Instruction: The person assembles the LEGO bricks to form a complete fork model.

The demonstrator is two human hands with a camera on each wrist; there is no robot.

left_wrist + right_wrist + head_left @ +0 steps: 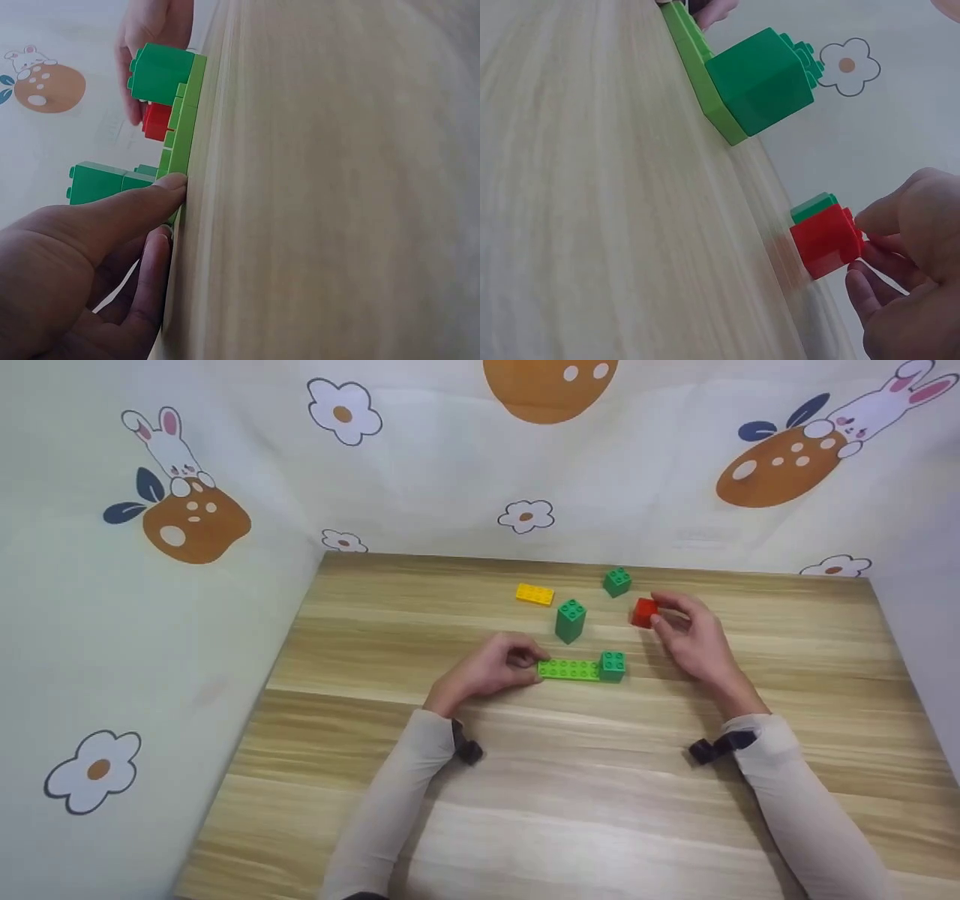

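Note:
My left hand (499, 666) pinches the left end of a long light green building brick (568, 670), thumb along its near side. On the right end of that brick sits a dark green block (612, 666) with studs on top. My right hand (694, 637) is at a red block (644, 613) farther back, thumb and index finger at its right edge. In the right wrist view the fingertips meet the studded side of the red block (827, 240). A tall green block (570, 621) stands upright behind the long brick.
A flat yellow brick (535, 594) lies at the back, left of the tall green block. Another small green block (617, 582) stands behind the red one. The wooden table (562, 795) meets a patterned cloth wall (427, 495) at its back and left edges.

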